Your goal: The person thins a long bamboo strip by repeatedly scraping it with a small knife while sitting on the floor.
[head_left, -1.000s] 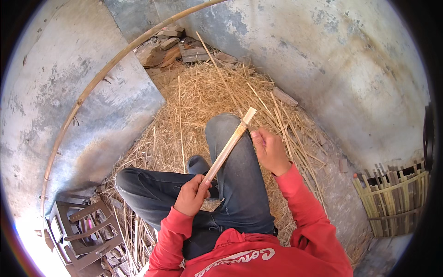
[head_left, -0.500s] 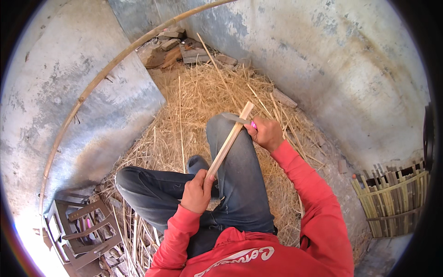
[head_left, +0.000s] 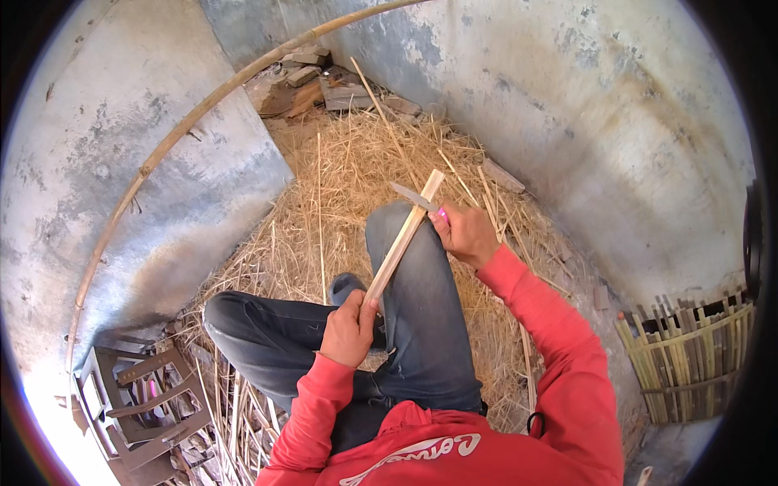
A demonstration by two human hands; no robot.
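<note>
My left hand (head_left: 348, 329) is closed round the lower end of a flat, pale bamboo strip (head_left: 403, 240), which slants up and to the right across my raised knee. In my right hand (head_left: 470, 235) is a knife with a pink handle (head_left: 442, 214), gripped in a fist. Its grey blade (head_left: 412, 195) points to the upper left and crosses the strip below its far end. Whether the edge bites into the strip, I cannot tell.
Shavings and thin strips (head_left: 356, 162) cover the floor ahead. A dark wooden frame (head_left: 142, 405) stands at lower left, a slatted bamboo basket (head_left: 689, 356) at right. A long bent pole (head_left: 182, 125) arcs along the left wall. Broken bricks (head_left: 304, 75) lie in the far corner.
The knife blade has tilted, its tip now higher above the knee. The strip's far end has risen slightly; both hands keep their grip in nearly the same place.
</note>
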